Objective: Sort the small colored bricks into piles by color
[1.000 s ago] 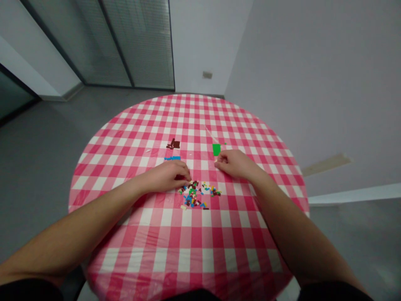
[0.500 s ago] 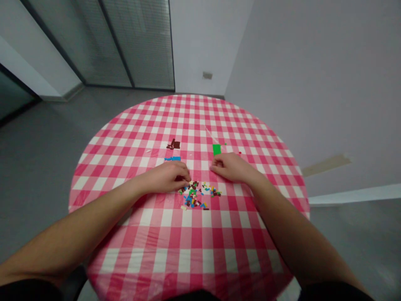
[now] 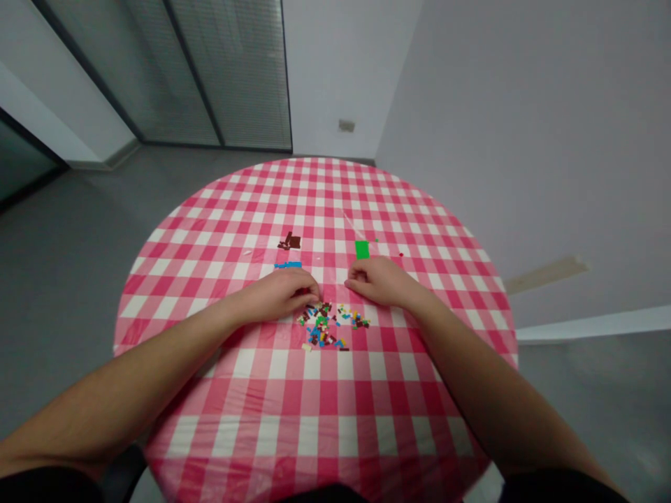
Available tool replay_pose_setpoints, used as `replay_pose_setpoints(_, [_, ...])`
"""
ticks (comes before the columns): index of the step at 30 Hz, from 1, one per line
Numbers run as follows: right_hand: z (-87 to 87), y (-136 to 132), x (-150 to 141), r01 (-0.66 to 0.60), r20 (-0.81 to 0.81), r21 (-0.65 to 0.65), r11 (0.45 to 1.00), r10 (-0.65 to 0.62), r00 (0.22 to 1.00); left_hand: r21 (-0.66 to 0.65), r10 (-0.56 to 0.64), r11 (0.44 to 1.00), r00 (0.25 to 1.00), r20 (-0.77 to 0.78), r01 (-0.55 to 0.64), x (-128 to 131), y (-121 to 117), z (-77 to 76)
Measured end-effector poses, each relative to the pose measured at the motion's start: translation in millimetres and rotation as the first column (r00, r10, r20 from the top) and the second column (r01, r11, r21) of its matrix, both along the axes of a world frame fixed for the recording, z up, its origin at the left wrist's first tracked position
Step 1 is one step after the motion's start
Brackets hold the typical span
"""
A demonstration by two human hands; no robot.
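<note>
Loose plastic bricks (image 3: 325,325) in one scattered heap, near the middle of a pink gingham tablecloth (image 3: 314,419); left hand (image 3: 277,295) curled at the heap's edge, any grasp hidden; right hand (image 3: 377,281) loosely bent just beside it, grip unclear. Farther out, one brown cluster (image 3: 289,242), one blue row (image 3: 288,265), one green patch (image 3: 361,249).

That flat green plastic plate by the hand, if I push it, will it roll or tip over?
The flat green plastic plate will probably slide, not roll, because it lies flat with straight edges. It looks thin, so it is likely light and stiff. It may be fiddly to pinch up from the shiny pink-and-white checked tablecloth.
</note>
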State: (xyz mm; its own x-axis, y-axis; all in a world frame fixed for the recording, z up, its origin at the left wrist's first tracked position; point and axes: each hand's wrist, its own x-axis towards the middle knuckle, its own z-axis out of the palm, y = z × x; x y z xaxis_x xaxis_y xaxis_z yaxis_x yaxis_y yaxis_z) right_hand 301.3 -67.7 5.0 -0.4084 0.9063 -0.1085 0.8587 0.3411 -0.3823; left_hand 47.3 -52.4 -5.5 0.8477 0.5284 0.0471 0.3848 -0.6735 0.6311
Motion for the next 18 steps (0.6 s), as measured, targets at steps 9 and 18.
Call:
replay_pose_setpoints(9, [1.0,-0.4,-0.6,0.011,-0.001,-0.005,1.000,-0.011,1.000,-0.019,0.065,0.998,0.998,-0.006,-0.065,-0.4,-0.2,-0.2])
replay_pose_setpoints(18, [0.4,-0.4,-1.2,0.017,0.011,-0.007,1.000,-0.016,1.000,-0.040,0.055,0.998,0.998,-0.018,-0.056,-0.4,-1.0,2.5])
